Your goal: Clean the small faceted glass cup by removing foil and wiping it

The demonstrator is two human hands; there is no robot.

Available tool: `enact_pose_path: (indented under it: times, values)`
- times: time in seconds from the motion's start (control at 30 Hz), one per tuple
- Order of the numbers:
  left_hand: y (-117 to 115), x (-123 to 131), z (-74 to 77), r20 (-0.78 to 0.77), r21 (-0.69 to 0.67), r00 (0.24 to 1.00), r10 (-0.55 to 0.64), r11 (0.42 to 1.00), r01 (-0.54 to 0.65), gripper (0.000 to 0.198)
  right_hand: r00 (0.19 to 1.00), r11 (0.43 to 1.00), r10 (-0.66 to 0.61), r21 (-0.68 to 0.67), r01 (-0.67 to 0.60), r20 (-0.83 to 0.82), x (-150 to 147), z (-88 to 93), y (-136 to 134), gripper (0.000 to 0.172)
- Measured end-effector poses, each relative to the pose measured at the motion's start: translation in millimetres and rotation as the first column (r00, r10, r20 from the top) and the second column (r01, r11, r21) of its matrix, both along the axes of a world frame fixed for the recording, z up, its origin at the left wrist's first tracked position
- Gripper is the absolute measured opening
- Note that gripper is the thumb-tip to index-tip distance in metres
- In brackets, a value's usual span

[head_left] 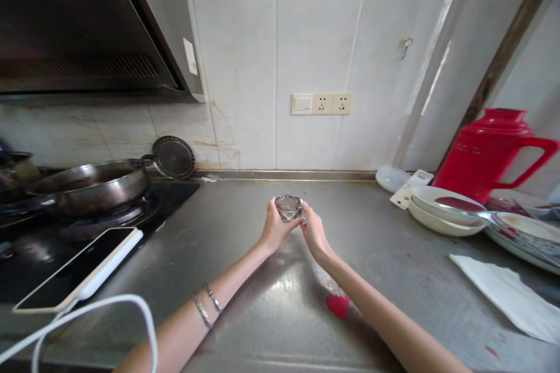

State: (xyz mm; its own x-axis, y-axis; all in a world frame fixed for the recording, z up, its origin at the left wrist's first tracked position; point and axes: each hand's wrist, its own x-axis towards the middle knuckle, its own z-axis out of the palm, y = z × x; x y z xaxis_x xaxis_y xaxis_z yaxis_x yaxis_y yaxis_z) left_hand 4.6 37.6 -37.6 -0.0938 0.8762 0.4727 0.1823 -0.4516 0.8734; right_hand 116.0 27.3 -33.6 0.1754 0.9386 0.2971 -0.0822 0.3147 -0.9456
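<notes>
Both hands meet over the middle of a steel counter (245, 256) and hold a small clear glass (289, 207). My left hand (275, 228) wraps around the glass from the left; two bracelets sit on that forearm. My right hand (311, 231) closes on the glass from the right. The glass is lifted slightly above the counter and looks empty. A small red object (338, 305) lies on the counter beneath my right forearm.
At left a stove carries a steel pan (91, 185), with a phone (79, 268) and a white cable (109, 309) in front. At right sit stacked white bowls (441, 210), plates, a red thermos jug (490, 151) and a white cloth (507, 294). Wall sockets (322, 104) behind.
</notes>
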Motion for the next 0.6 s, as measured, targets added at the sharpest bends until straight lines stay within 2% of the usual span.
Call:
enact_pose_path:
  times: [0.1,0.17,0.27,0.33,0.47,0.53,0.6]
  values:
    - [1.1,1.0,-2.4,0.051,-0.061,0.991,-0.121,0.99,0.124,0.097,1.0,1.0,-0.001,0.004,0.001,-0.019,3.2,-1.1,3.0,0.044]
    - [0.7,3.1,-2.4,0.106,-0.089,0.964,-0.243,0.964,0.252,0.101,0.999,1.0,-0.01,0.0,0.01,-0.052,9.7,0.5,8.5,0.044]
    - [-1.0,5.5,0.0,0.186,-0.087,0.898,-0.398,0.904,0.418,0.089,0.986,0.999,-0.006,-0.034,0.0,-0.168,20.2,5.9,17.6,0.043]
    - [-1.9,5.3,1.9,0.192,-0.084,0.9,-0.39,0.908,0.411,0.084,0.968,0.998,0.023,-0.057,-0.038,-0.249,24.2,9.8,21.3,0.043]
    - [-0.6,2.9,0.7,0.039,-0.086,0.971,-0.235,0.968,0.237,0.09,0.936,0.983,0.13,-0.081,-0.165,-0.326,24.6,12.3,22.1,0.045]
    - [1.3,2.4,-2.0,-0.026,-0.074,0.968,-0.248,0.967,0.246,0.086,0.951,0.983,0.134,-0.086,-0.163,-0.279,24.0,10.2,21.4,0.049]
    - [3.1,2.7,-4.5,-0.027,-0.074,0.948,-0.316,0.947,0.314,0.083,0.973,0.988,0.097,-0.094,-0.119,-0.211,24.1,6.9,21.0,0.051]
